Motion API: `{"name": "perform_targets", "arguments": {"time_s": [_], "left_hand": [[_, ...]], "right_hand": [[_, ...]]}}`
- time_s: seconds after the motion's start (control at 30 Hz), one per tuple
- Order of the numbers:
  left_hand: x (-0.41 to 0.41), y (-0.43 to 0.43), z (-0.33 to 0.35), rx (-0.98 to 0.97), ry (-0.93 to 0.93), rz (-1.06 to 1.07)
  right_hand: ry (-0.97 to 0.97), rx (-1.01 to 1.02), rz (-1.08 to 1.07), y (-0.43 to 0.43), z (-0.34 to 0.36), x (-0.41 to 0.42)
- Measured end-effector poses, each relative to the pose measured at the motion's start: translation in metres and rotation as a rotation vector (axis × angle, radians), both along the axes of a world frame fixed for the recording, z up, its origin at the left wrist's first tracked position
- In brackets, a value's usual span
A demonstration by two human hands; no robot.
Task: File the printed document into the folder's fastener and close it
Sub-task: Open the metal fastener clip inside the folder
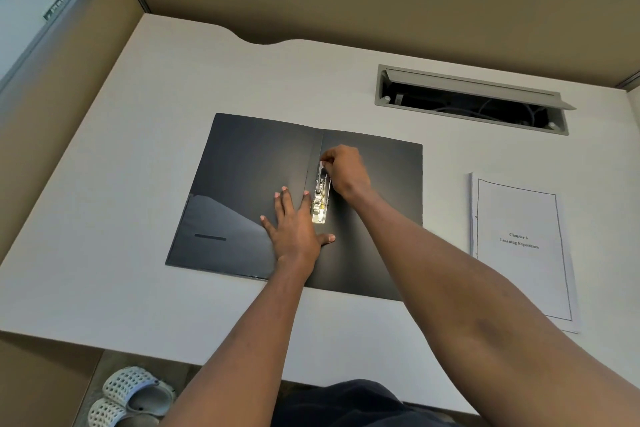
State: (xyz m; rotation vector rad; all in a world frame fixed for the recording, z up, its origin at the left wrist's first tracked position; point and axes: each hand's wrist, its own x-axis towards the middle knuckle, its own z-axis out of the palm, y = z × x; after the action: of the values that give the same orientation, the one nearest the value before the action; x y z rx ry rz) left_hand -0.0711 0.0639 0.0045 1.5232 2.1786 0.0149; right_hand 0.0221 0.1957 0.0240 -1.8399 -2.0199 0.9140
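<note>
A black folder (pixel 242 184) lies open and flat in the middle of the white desk. Its metal fastener (pixel 320 201) runs along the spine. My left hand (pixel 298 229) rests flat with fingers spread on the inside cover, just left of the fastener. My right hand (pixel 346 168) pinches the far end of the fastener's lever with its fingertips. The printed document (pixel 523 250), a white stapled stack titled "Chapter 6 Learning Experience", lies on the desk to the right of the folder, apart from both hands.
The white desk (pixel 138 288) is enclosed by tan partition walls. A grey cable tray (pixel 471 99) with its lid up sits at the back right. A curved cutout (pixel 263 40) notches the far edge. Perforated grey clogs (pixel 131 395) lie on the floor, lower left.
</note>
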Motion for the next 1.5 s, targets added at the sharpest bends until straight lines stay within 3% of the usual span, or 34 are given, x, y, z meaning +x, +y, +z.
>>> {"name": "perform_targets", "arguments": {"time_s": [0.47,1.13,1.3,1.5], "left_hand": [[-0.002,-0.001,0.002,-0.012,-0.007,-0.013],[0.005,0.004,0.014,-0.081,-0.026,0.017],[0.021,0.002,0.017,-0.029,0.011,0.0],[0.082,0.004,0.032,0.239,-0.048,-0.11]], "right_hand": [[-0.032,-0.048,0.02,-0.002,-0.006,0.004],[-0.143,0.157,0.0,-0.088,-0.001,0.083],[-0.171,0.185,-0.081,-0.106,0.003,0.142],[-0.183,0.195,-0.189,-0.121,0.006,0.22]]}}
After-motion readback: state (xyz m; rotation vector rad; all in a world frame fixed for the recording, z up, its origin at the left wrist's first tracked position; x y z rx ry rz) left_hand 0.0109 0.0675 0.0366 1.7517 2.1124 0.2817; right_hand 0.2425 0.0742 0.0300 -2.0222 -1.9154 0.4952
